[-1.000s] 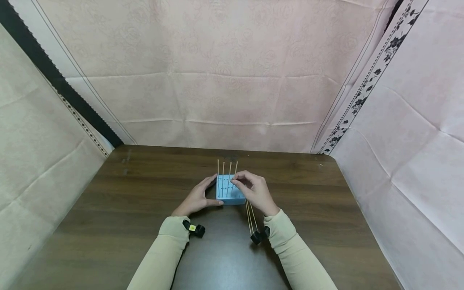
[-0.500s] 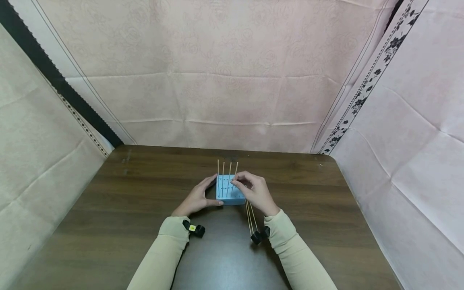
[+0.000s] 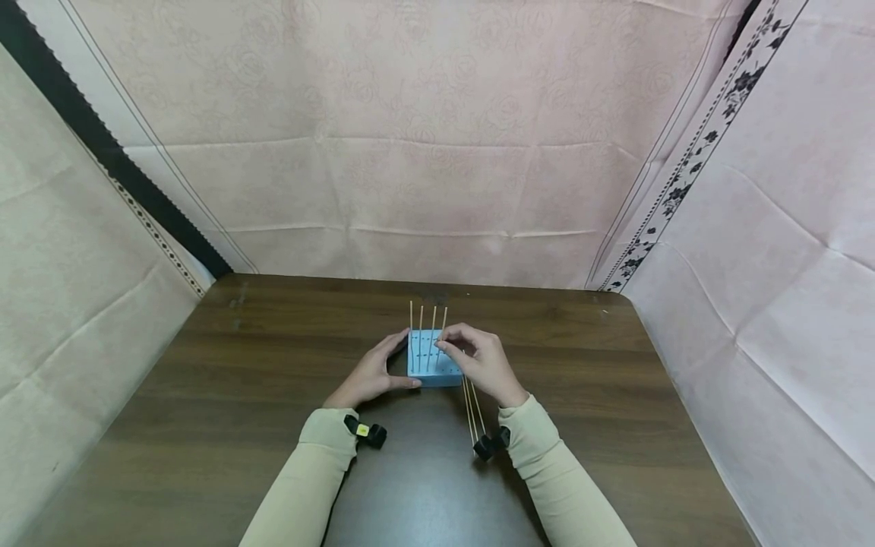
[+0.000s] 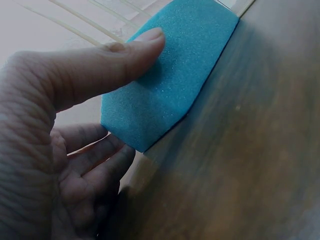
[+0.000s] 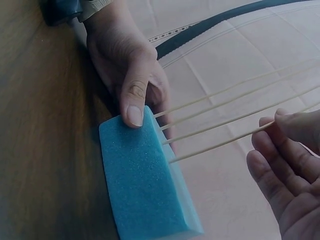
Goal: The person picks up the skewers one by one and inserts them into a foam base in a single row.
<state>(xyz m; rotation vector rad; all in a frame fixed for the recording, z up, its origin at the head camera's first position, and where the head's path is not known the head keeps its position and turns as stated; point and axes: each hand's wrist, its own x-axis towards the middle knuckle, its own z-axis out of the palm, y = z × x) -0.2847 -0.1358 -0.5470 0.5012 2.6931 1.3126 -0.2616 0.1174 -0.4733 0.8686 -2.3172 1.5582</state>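
Note:
A light-blue foam block (image 3: 429,380) with small dark marks on its top sits on the wooden table. My left hand (image 3: 371,376) holds it from the left, thumb (image 4: 142,52) on the front face and fingers reaching round the left side. Several thin wooden skewers stand in a row along the front of the block's top. My right hand (image 3: 484,363) pinches the rightmost skewer (image 5: 216,148) between thumb and fingertips, partway up its length. In the right wrist view its lower end meets the block's top near the front edge.
Loose skewers (image 3: 469,410) lie on the table (image 3: 273,365) just right of the block, partly under the right wrist and its black camera (image 3: 483,447). Pale patterned cloth (image 3: 424,190) hangs behind the table, with more cloth at both sides.
The top of the pinched skewer has shifted very slightly left and down. Both hands and the block stay in nearly the same place.

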